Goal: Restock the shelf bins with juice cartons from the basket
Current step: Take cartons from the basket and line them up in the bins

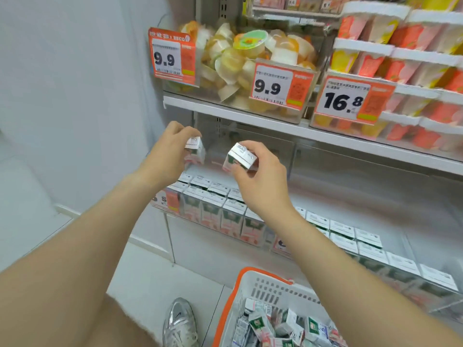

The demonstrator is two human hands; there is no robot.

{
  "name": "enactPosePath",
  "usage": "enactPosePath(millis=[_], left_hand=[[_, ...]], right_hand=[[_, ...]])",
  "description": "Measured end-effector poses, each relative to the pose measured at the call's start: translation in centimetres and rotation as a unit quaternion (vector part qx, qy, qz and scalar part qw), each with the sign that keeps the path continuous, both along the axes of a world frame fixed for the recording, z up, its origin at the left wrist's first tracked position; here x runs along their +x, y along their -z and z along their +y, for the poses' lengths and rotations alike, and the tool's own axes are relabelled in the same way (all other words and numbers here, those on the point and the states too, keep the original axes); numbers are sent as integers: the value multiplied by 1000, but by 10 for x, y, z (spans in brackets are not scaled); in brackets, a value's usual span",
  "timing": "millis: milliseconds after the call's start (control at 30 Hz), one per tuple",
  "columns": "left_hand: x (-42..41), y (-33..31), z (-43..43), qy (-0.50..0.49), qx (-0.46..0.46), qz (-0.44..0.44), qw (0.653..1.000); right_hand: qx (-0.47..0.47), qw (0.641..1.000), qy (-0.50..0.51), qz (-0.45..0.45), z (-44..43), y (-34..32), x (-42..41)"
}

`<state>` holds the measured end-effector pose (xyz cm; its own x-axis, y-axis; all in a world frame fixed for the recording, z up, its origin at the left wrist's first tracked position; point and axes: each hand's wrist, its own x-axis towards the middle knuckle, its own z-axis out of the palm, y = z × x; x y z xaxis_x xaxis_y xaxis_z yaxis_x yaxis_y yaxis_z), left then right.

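My left hand (166,152) grips a small juice carton (196,149) above the left end of the clear shelf bin (220,221). My right hand (260,176) holds a second juice carton (239,157) by its sides, tilted, just right of the first. Both are raised over rows of upright cartons (213,204) standing in the bin. Another bin (363,249) to the right holds more cartons. Down at the bottom, the white basket with an orange rim (240,291) contains several loose cartons (288,326).
The shelf above (225,108) carries clear bins of jelly cups (250,58) and stacked cup desserts (400,58), with orange price tags hanging over its edge. A white wall is at left. A silver shoe (179,321) stands on the floor beside the basket.
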<state>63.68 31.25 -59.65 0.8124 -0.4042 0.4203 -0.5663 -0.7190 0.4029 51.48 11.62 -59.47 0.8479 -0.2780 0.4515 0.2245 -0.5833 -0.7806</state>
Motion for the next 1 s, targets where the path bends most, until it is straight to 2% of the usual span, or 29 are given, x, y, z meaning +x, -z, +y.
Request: enactPosePath(millis=[100, 167, 233, 300, 400, 567, 733, 933, 1000], left_hand=[[24, 14, 14, -4, 73, 0, 997], [35, 20, 18, -14, 132, -32, 991], [41, 22, 18, -59, 218, -109, 968], [44, 21, 18, -99, 288, -141, 942], [47, 25, 20, -134, 327, -76, 932], [45, 27, 17, -120, 367, -12, 922], [41, 28, 16, -104, 344, 12, 933], [32, 16, 24, -148, 193, -80, 967], [27, 14, 24, -167, 158, -76, 970]], right_hand=[[-31, 998, -4, 48, 7, 12, 40], [-50, 995, -10, 85, 13, 20, 65], [-73, 990, -27, 118, 20, 29, 88], [-95, 982, -43, 157, 27, 36, 107], [-121, 970, -82, 196, 39, 43, 127], [-140, 951, -123, 248, 41, 31, 144], [-189, 915, -159, 318, 39, 34, 152], [-88, 916, -146, 362, 38, 32, 159], [-88, 910, -142, 380, 37, 28, 161]])
